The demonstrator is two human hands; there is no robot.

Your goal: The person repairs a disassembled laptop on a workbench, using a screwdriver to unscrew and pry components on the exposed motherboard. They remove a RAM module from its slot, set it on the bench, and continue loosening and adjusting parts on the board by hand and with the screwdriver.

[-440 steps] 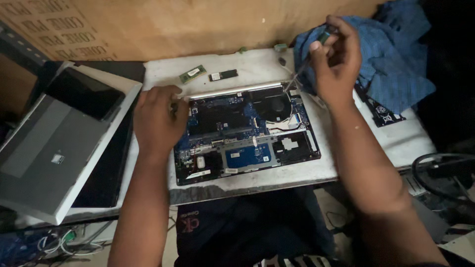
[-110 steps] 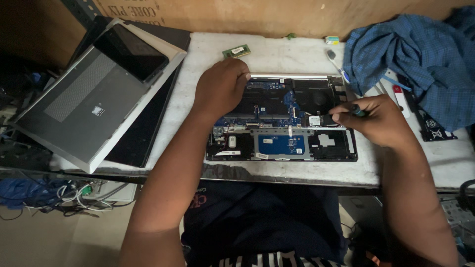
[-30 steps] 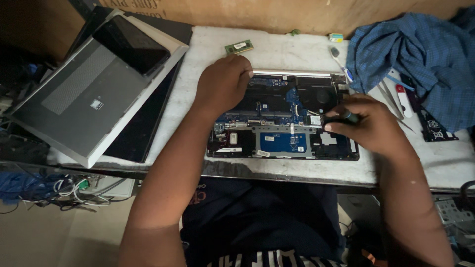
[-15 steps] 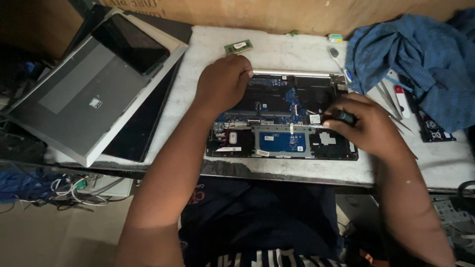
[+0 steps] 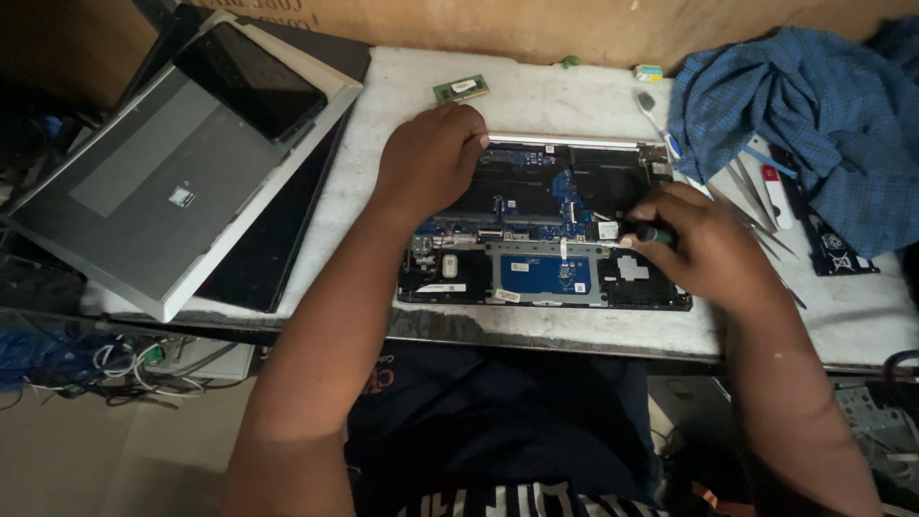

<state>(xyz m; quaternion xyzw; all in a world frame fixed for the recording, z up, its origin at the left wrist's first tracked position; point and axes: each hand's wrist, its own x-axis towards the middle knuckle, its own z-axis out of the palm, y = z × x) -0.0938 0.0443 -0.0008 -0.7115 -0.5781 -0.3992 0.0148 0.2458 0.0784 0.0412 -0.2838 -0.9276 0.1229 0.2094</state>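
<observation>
Basically: white worktable [image 5: 842, 306], silver closed laptop [image 5: 163, 191] stacked at left, blue checked cloth [image 5: 814, 115] top right. Opened laptop chassis [image 5: 546, 225] sits table centre, board exposed. Left hand [image 5: 431, 158] flat on chassis top-left corner, pressing down, grasping nothing. Right hand [image 5: 704, 239] clenched round small screwdriver [image 5: 646, 232], tip at board's right-centre area. Versus half second ago: right hand barely shifted, same spot, left unmoved, so likely working same screw. Loose memory module [image 5: 460, 88] above chassis. Tweezers [image 5: 751, 196] beside cloth.

An electronics repair workshop. An opened laptop [image 5: 546, 225] lies on a worn bench [image 5: 536, 96] beside stacked laptops [image 5: 172, 182] and tweezers [image 5: 747, 191].
</observation>
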